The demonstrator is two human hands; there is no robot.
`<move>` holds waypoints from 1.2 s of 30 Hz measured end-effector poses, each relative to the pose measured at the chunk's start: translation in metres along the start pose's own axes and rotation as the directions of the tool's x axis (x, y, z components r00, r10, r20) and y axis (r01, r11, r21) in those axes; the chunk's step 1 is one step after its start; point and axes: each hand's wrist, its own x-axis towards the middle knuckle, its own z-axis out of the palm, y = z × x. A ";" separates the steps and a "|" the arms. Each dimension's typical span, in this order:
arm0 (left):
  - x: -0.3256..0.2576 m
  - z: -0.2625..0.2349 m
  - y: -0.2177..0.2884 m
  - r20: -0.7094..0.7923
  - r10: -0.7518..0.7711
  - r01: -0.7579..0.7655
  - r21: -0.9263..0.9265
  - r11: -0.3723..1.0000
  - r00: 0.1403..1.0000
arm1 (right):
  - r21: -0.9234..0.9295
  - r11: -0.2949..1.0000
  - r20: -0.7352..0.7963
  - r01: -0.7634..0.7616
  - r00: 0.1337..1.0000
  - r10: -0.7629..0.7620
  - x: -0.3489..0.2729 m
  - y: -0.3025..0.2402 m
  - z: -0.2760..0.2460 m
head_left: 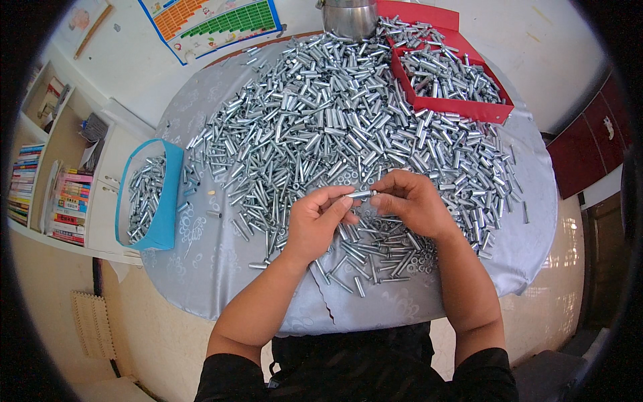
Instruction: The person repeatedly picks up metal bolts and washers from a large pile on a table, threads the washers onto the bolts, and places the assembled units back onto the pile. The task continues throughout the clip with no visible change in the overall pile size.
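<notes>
Between both hands, above the near side of a big heap of metal parts, is a short silvery sleeve anchor (362, 194), lying roughly level. My left hand (317, 218) pinches its left end between thumb and fingers. On the right end, the fingertips of my right hand (411, 201) close around the tip, hiding part of it. Beneath and around the hands lie loose bolts (358, 258), metal sleeves (348, 120) and small washers (423, 261).
A red box (462, 110) full of metal parts stands at the far right, near a steel pot (350, 19). To the left is a blue fabric bin (173, 194) holding more sleeves. The round table has a silvery cloth (221, 268). Bookshelves (40, 167) stand beyond.
</notes>
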 end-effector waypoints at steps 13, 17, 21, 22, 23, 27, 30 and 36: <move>-0.002 0.002 0.003 -0.023 0.039 -0.039 0.015 0.999 0.999 | 0.134 0.991 -0.006 -0.002 1.000 0.003 -0.001 -0.006 0.000; 0.001 0.000 0.005 -0.242 0.107 -0.101 0.038 0.994 0.964 | -0.007 0.988 0.124 -0.155 0.980 0.154 -0.005 -0.020 -0.008; 0.004 -0.002 0.011 -0.304 0.131 -0.127 0.033 0.991 0.944 | 0.138 0.984 -0.144 0.109 0.986 -0.089 -0.001 -0.012 -0.023; 0.003 -0.003 0.010 -0.311 0.123 -0.122 0.024 0.992 0.942 | 0.396 0.872 -0.406 0.286 0.907 -0.113 0.004 -0.013 -0.020; 0.003 -0.001 0.014 -0.314 0.128 -0.124 0.032 0.992 0.941 | 0.390 0.830 -0.480 0.399 0.857 -0.187 0.007 -0.019 -0.020; 0.002 0.000 0.013 -0.319 0.132 -0.129 0.029 0.991 0.939 | 0.388 0.823 -0.477 0.415 0.854 -0.207 0.010 -0.013 -0.019; 0.001 -0.003 0.014 -0.327 0.152 -0.152 0.026 0.988 0.933 | 0.268 0.914 -0.363 0.303 0.911 -0.196 0.007 -0.011 -0.018; 0.003 -0.012 0.013 -0.369 0.212 -0.209 0.049 0.977 0.905 | 0.251 0.946 -0.416 0.205 0.905 -0.086 0.005 -0.004 -0.019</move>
